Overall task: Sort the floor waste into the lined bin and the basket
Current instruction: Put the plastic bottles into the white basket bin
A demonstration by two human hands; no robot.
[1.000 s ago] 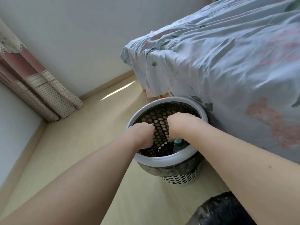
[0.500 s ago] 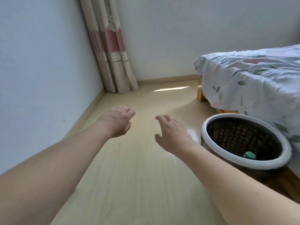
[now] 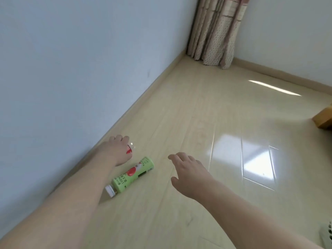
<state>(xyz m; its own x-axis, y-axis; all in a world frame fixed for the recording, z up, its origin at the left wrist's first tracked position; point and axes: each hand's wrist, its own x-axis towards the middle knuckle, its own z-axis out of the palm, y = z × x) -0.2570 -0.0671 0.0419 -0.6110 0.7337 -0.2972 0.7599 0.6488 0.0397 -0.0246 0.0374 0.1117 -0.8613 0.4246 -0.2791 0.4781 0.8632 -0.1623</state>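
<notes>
A green-labelled plastic bottle (image 3: 133, 173) with a white cap lies on its side on the pale wood floor near the left wall. Just beyond it sits a clear item with a red part (image 3: 129, 150), mostly hidden by my left hand (image 3: 117, 150). That hand hangs over the item with fingers loosely bent; I cannot tell whether it touches it. My right hand (image 3: 188, 170) hovers to the right of the green bottle, fingers spread, holding nothing. A perforated corner of the basket (image 3: 328, 235) shows at the bottom right edge. The lined bin is out of view.
The wall and skirting board (image 3: 143, 90) run close along the left of the bottles. A patterned curtain (image 3: 215, 31) hangs in the far corner. A wooden bed leg (image 3: 323, 120) stands at the right edge. Glossy floor (image 3: 233, 141) stretches between them.
My hands left the basket and my view swung left. Both hands moved down toward the floor by the wall, where the green bottle and the clear red item came into view.
</notes>
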